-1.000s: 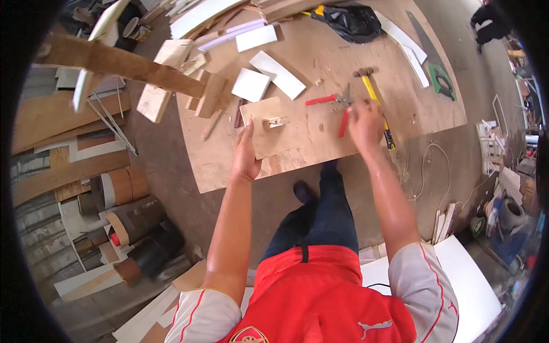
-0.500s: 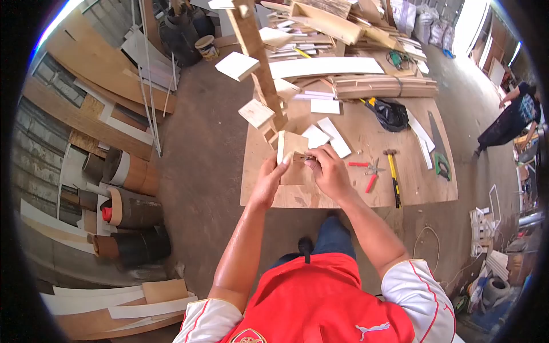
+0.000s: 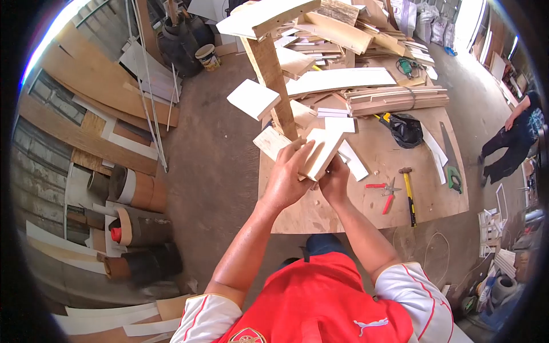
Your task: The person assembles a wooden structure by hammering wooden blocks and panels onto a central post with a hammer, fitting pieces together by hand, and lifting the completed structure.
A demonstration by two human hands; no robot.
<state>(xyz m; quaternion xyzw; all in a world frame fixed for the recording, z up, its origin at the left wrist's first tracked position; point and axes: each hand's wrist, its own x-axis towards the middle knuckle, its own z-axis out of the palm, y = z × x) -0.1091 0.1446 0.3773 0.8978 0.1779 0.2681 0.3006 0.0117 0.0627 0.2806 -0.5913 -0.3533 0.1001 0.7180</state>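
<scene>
"How many hands are at the work?"

"Two — both the person's own. The left hand point(image 3: 286, 180) grips one white-faced block point(image 3: 325, 148), its fingers spread over the face; the right hand point(image 3: 334, 182) is at the block's near right edge, fingers curled under. Whether those fingertips pinch anything cannot be told, as the block hides them."

"And where is that block?"

"Held up, tilted, over the near left part of one worktable point(image 3: 432, 188). One wooden post point(image 3: 267, 74) stands to the far left of it."

"Which tools lie to the right?"

"Three: one pair of red-handled pliers point(image 3: 390, 189), its two handles apart; one hammer point(image 3: 409, 195) with a yellow handle, just right of that; and one green-handled saw point(image 3: 454, 179), farther right."

"What about the far side?"

"One black bag point(image 3: 407, 131) on the table, one green power tool point(image 3: 406, 67) beyond it — and one other person point(image 3: 517, 128), well apart on the right."
</scene>
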